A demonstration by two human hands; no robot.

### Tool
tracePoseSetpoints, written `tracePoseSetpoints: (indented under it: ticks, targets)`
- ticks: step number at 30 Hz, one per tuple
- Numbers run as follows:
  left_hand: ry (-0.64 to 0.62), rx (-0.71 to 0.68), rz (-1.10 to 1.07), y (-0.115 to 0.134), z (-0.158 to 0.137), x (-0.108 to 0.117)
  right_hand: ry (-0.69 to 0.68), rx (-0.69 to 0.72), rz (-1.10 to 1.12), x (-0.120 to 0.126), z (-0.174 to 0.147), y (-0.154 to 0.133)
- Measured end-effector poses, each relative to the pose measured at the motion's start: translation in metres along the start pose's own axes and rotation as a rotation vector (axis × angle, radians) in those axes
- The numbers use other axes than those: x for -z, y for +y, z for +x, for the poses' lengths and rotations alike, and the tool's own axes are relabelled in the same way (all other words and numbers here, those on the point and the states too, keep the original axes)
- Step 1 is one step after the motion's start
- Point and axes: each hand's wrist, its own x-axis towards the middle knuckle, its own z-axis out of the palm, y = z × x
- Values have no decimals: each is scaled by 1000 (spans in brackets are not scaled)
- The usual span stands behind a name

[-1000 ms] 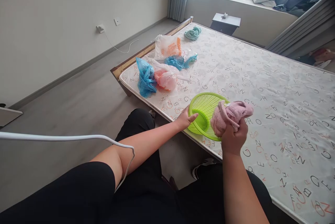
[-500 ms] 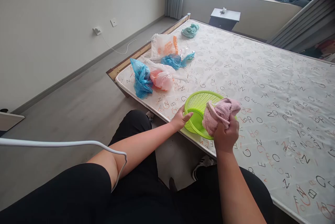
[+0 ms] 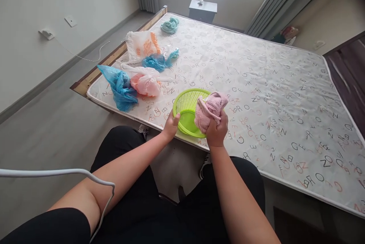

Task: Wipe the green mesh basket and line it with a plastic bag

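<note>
A round green plastic basket (image 3: 188, 116) is tilted toward me at the near edge of the mattress (image 3: 256, 80). My left hand (image 3: 171, 125) grips its left rim, thumb over the inside. A bunched pink towel (image 3: 208, 112) is in my right hand (image 3: 218, 129), over the basket's right side. The towel covers part of the rim, so whether my right fingers also touch the basket cannot be seen. The basket's visible bottom is bare green plastic.
On the mattress's left side lie a blue plastic bag (image 3: 121, 90), a pinkish bag (image 3: 146, 82), a white bag with orange print (image 3: 141, 46), another blue bag (image 3: 156, 61) and a coiled teal cloth (image 3: 170, 26). A white cable (image 3: 57, 173) crosses my left arm.
The camera view has swung to the right, so everything sits further left. My hands keep hold of the basket and the pink towel, with little other visible movement.
</note>
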Motion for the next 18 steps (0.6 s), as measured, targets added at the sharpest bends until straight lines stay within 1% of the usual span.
tracePoseSetpoints:
  ticks: [6, 12, 18]
  targets:
    - [37, -19, 9, -4, 1, -3, -23, -18, 47, 0, 0, -4]
    - [41, -28, 15, -9, 2, -3, -16, -6, 37, -1, 1, -3]
    - [39, -38, 45, -10, 3, -2, -38, -12, 58, 0, 1, -1]
